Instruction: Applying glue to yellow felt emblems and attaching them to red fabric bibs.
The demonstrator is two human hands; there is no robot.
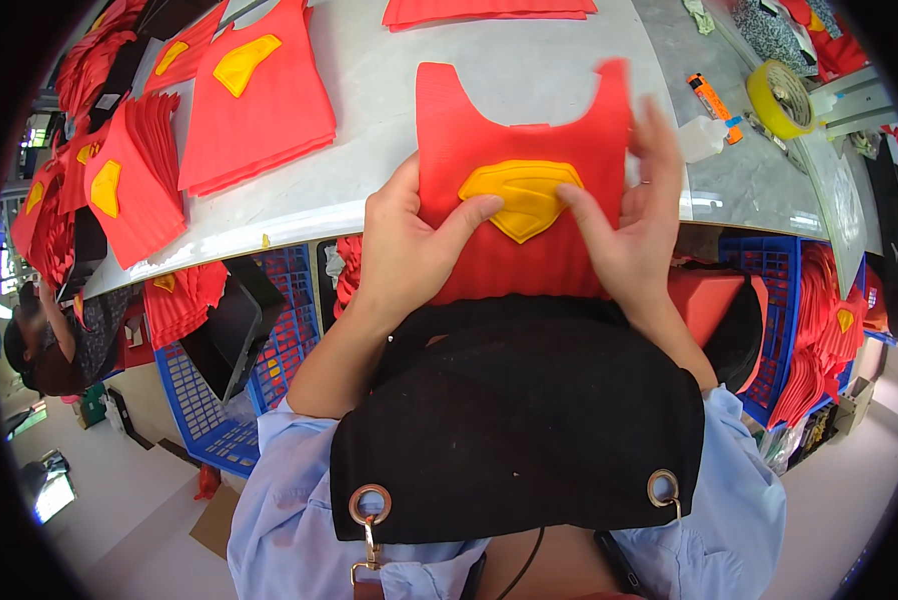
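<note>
A red tank-top-shaped fabric panel (449,130) lies in front of me at the table's near edge, its lower part running down to my black apron. A yellow, padded shield-shaped patch (519,205) sits on its middle. My left hand (409,230) grips the panel's left side, thumb on the patch's left corner and fingers mostly hidden behind the fabric. My right hand (634,220) is at the right side, its thumb pressed to the patch's right corner. The right fingers are raised along the panel's edge and slightly blurred by motion.
Stacks of similar red panels (269,120) with yellow patches lie on the white table (369,90) to the left. Yellow tape (779,100), a white bottle (702,138) and an orange-handled cutter (714,98) are at right. Blue crates (204,400) stand below. Another person (44,340) is at far left.
</note>
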